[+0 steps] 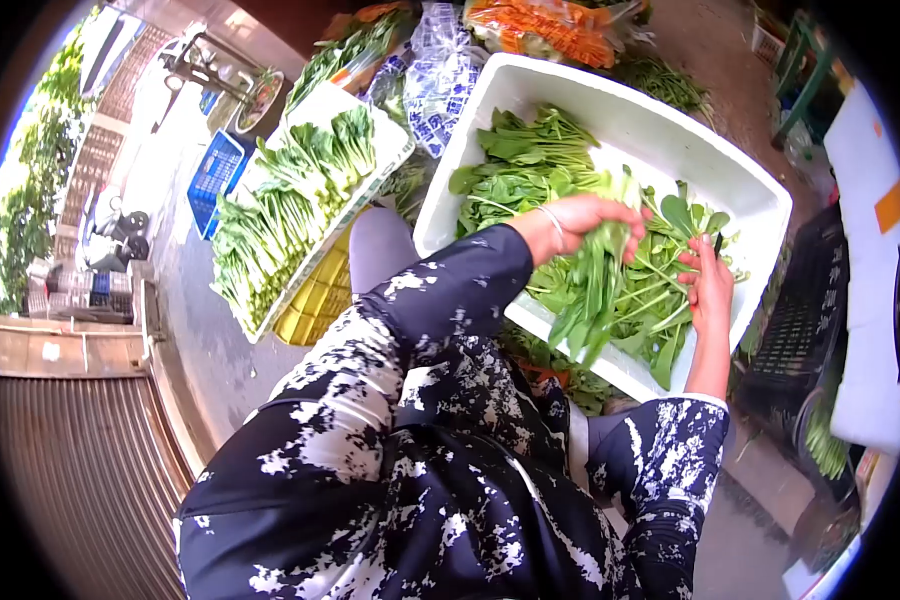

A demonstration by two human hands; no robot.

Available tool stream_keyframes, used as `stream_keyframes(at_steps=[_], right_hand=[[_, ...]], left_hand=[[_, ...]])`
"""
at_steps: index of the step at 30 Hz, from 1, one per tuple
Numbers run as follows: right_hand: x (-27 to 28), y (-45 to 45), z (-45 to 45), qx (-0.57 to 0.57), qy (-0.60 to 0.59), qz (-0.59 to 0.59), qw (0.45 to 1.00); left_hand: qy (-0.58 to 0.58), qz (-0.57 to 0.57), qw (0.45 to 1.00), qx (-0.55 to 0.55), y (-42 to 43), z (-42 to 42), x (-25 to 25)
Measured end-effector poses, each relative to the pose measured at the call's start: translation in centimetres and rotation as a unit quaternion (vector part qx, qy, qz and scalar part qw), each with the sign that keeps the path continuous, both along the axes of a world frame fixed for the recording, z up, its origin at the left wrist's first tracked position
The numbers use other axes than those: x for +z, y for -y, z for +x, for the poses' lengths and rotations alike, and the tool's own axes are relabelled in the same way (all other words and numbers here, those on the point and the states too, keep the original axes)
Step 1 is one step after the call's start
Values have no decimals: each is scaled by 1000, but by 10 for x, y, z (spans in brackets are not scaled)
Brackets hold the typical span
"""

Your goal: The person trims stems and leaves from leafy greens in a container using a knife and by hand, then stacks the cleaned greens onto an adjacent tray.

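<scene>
My left hand (582, 222), with a thin bracelet at the wrist, is closed around a bunch of leafy greens (592, 295) whose leaves hang down toward me. To its right, my right hand (710, 290) has its fingers bent together, and a slim dark object (718, 243) shows at the fingertips; its kind is unclear. A leafy sprig (682, 214) stands close to those fingertips. Both hands are over a white foam box (660, 105). Inside it, a pile of greens (540, 145) lies at the far left, with loose stems under my hands.
Left of the box, a white tray of leafy greens (300, 180) rests on a yellow crate (315, 308). Behind are a blue crate (215, 180) and plastic-bagged vegetables (545, 28). A black crate (795, 310) and white foam boxes (865, 270) stand on the right.
</scene>
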State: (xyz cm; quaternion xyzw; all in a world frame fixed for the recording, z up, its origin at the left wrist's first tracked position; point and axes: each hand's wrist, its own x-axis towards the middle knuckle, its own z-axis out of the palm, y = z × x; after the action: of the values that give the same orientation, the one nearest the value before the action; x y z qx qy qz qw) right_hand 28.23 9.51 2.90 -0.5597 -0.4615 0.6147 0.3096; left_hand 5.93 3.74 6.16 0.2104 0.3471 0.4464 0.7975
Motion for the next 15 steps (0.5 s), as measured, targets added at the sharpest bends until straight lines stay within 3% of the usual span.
stream_keyframes(at_steps=[4,6,10,14,15], right_hand=[[-12,12,-2,34,50,6,998],[-23,18,-1,47,85,24,995],[-58,20,12,51,152,-1,987],[-93,24,27,64,178,13,982],[-96,25,29,73,188,4,979]], left_hand=[[47,17,973,227,33,-48,45],[165,22,944,285,43,-77,40],[275,35,899,339,69,-123,25],[168,28,899,403,91,-147,19],[188,28,883,429,93,-151,19]])
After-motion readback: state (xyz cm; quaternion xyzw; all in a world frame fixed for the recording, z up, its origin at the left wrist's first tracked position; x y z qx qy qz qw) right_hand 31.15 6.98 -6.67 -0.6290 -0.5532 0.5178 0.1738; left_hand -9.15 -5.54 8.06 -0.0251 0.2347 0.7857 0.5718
